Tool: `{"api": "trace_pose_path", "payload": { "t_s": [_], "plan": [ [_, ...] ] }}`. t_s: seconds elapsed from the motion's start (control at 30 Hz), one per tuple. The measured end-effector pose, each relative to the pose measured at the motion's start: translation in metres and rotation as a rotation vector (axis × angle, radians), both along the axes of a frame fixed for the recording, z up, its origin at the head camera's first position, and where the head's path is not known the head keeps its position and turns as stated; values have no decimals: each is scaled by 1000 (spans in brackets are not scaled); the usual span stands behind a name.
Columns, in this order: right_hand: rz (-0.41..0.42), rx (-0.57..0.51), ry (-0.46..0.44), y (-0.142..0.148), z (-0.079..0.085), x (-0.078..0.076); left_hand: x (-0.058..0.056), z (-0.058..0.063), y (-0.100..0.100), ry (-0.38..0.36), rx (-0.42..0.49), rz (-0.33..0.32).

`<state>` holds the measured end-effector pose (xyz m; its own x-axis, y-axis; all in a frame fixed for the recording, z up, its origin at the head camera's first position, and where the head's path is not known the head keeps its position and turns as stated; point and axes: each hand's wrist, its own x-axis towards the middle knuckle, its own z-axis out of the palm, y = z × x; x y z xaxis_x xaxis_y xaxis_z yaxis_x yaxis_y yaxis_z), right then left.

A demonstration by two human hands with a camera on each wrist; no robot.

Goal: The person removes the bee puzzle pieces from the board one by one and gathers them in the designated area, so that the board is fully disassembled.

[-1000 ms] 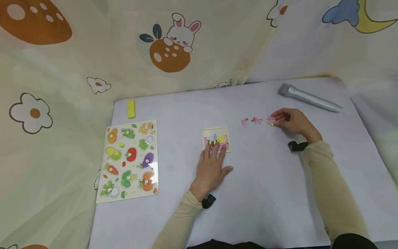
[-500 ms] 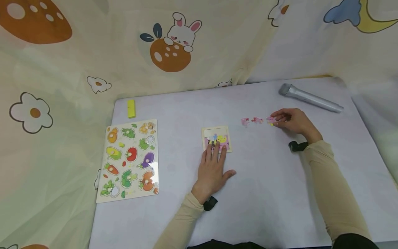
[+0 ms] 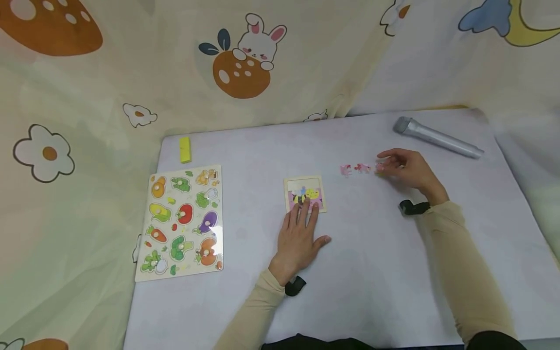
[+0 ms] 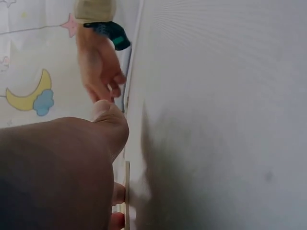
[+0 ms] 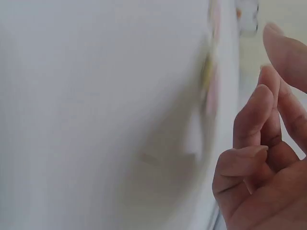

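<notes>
Everything placed by the puzzle frame [image 3: 306, 183], left to right. Vegetable board [image 3: 187, 230] lies flat on the bench [image 3: 358, 272], well left of the frame, probably kept aside so it's out of the way. Yellow block [image 3: 185, 149] is left of the frame too, further back, likely parked as well. Left hand [image 3: 296, 245] reaches onto the frame's near edge, fingers straight and a bit spread, thumb out; looks like it's there to stop the frame sliding. Just right of the frame, slightly further back, loose pieces in a row: first piece [image 3: 345, 169], second piece [image 3: 361, 168], third piece [image 3: 379, 168], presumably lined up for easy pickup. Right hand [image 3: 407, 170] is at the row's far end from the frame, partly covering the third piece; fingers bent and apart, pinching nothing in the right wrist view, touching or not, cannot tell. Microphone [image 3: 437, 137] is well right of the frame and further back, probably pushed clear of the hands.

Looks: frame is small, square, pale wood rim, pink-purple picture with yellow, blue and black bits, bare strip at the far side, near part under the fingers. Loose pieces mostly pink, finer detail too small to read
</notes>
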<state>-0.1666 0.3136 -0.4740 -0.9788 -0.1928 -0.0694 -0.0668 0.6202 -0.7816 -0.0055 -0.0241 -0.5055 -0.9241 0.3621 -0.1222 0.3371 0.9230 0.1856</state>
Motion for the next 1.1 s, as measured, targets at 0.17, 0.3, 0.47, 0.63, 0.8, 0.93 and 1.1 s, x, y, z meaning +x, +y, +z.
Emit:
{"api": "trace_pose_path", "payload": {
  "t_s": [0.17, 0.3, 0.47, 0.63, 0.8, 0.93, 1.1],
  "plan": [
    [105, 45, 17, -51, 8, 4, 1, -2, 0, -3, -1, -4],
    [221, 63, 8, -92, 7, 5, 0, -4, -1, -10, -2, -3],
    [325, 61, -19, -137, 3, 5, 0, -4, -1, -6, 4, -5],
    [396, 74, -49, -170, -2, 5, 1, -5, -2, -7, 18, -7],
    [439, 69, -58, -190, -3, 6, 1, -6, -4, -17, 11, -14],
    [472, 74, -65, -200, -3, 7, 1, -6, -4, -31, -7, -19],
    [470, 123, -83, -207, -4, 10, 1, -5, -5, -33, -31, -22]
  ]
}}
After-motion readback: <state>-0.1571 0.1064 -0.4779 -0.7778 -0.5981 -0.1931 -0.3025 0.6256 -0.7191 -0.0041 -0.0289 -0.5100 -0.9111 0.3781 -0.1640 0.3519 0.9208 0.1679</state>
